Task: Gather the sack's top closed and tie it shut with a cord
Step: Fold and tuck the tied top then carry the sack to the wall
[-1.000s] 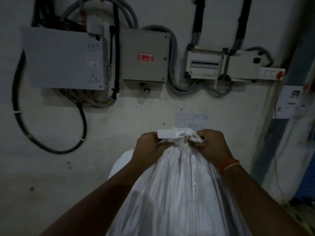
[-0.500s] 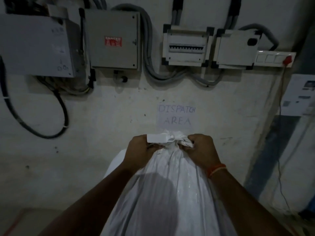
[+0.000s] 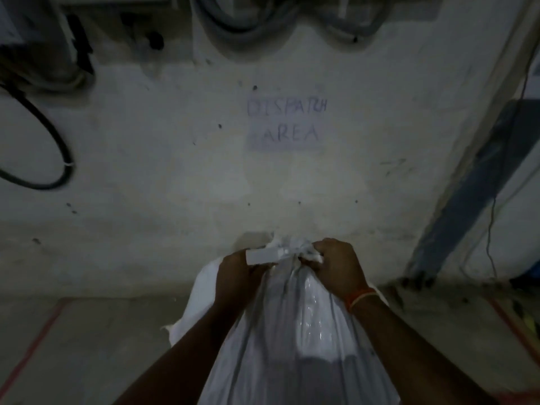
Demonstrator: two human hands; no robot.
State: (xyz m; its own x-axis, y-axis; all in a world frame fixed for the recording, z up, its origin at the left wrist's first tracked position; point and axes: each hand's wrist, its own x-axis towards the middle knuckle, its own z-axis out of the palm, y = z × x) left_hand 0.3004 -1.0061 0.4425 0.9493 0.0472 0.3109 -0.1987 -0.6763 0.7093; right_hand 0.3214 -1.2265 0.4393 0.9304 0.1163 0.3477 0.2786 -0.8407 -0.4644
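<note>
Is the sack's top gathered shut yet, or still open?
Gathered shut: the sack narrows to a bunched neck held between the left hand and right hand. Whether a knot is finished, cannot tell.

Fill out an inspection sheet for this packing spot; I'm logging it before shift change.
Surface: concrete floor, red line marked on it.
Job's things: white sack, top bunched; cord not clearly seen.
Clutter: debris at the wall's foot, right.
Grips: left hand and right hand both grip the sack's neck.
Cables: black cable looped on the wall; grey conduits above.
Surroundings: paper sign reading DISPATCH AREA.
</note>
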